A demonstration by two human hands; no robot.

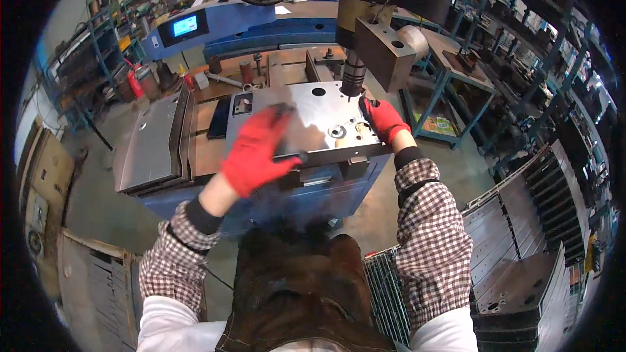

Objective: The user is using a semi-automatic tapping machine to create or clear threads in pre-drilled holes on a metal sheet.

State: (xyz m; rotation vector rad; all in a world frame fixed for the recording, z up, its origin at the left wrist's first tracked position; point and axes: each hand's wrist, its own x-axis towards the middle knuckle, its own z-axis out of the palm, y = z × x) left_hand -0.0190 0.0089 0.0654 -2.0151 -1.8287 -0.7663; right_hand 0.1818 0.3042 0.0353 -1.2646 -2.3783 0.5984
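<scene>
A flat steel plate (pixel 268 100) with several holes lies on the machine table under a vertical drill chuck (pixel 353 77). A thin bit points down from the chuck near the plate's far right corner. My left hand (pixel 255 151), in a red glove with dark fingertips, is over the plate's near left part, slightly blurred, thumb and fingers apart and nothing in it. My right hand (pixel 386 121), gloved alike, is closed at the plate's right edge beside the bit. Its fingers bend over the edge; their undersides are hidden. A washer-like ring (pixel 337 132) lies on the plate.
More steel plates (pixel 153 137) lean at the table's left. A lit control screen (pixel 185 25) stands behind, left of the dark drill head. Bottles and a wrench (pixel 223 79) lie at the back left. A blue-framed bench (pixel 450 85) and metal plates on racks (pixel 515 248) stand right.
</scene>
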